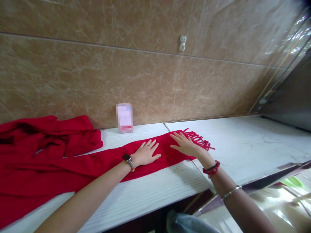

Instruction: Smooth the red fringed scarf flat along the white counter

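A long red scarf (104, 161) stretches along the white tabletop, its fringed end to the right. My left hand (145, 153) lies on the scarf with fingers spread, a ring on one finger and a dark watch at the wrist. Closer to the fringe, my right hand (184, 144) rests on the cloth, fingers out straight and apart. Neither hand grips the fabric. Under both palms the scarf looks fairly flat. Toward the left it widens into loose folds, with a bunched heap (77, 136) against the wall.
A phone-like pink object (124, 118), its face blurred out, leans upright against the brown tiled wall (97, 81). Above it to the right is a small white cat-shaped hook (182, 43). A seam crosses the white tabletop (243, 139); its front edge runs near my body.
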Demonstrator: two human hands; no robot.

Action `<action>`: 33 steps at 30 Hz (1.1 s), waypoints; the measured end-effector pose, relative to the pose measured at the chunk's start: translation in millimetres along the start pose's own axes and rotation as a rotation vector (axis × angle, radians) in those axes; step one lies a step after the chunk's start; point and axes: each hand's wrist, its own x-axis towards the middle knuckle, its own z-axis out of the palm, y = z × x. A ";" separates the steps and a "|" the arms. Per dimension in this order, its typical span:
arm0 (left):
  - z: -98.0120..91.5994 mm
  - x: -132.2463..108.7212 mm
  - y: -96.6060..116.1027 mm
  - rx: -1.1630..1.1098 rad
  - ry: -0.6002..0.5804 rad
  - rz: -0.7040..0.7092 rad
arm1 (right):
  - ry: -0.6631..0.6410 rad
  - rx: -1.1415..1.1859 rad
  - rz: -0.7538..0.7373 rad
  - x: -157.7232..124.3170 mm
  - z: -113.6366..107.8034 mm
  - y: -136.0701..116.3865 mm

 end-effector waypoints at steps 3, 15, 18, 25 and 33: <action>-3.0 0.3 1.2 -0.007 -0.011 -0.015 | -0.175 -0.029 0.078 2.5 16.6 -0.9; -25.1 -22.3 -7.9 -0.080 -0.150 -0.091 | -0.104 -0.095 0.024 -2.4 19.5 -1.4; -43.8 -37.0 -16.6 -0.093 -0.173 -0.085 | -0.003 0.032 -0.022 -3.8 9.3 -19.3; -71.0 -73.3 -96.3 -0.137 -0.133 -0.258 | -0.070 0.192 -0.435 -10.2 5.6 -93.1; -84.8 -100.9 -107.0 -0.182 -0.138 -0.259 | -0.063 0.157 -0.529 -14.6 22.2 -114.3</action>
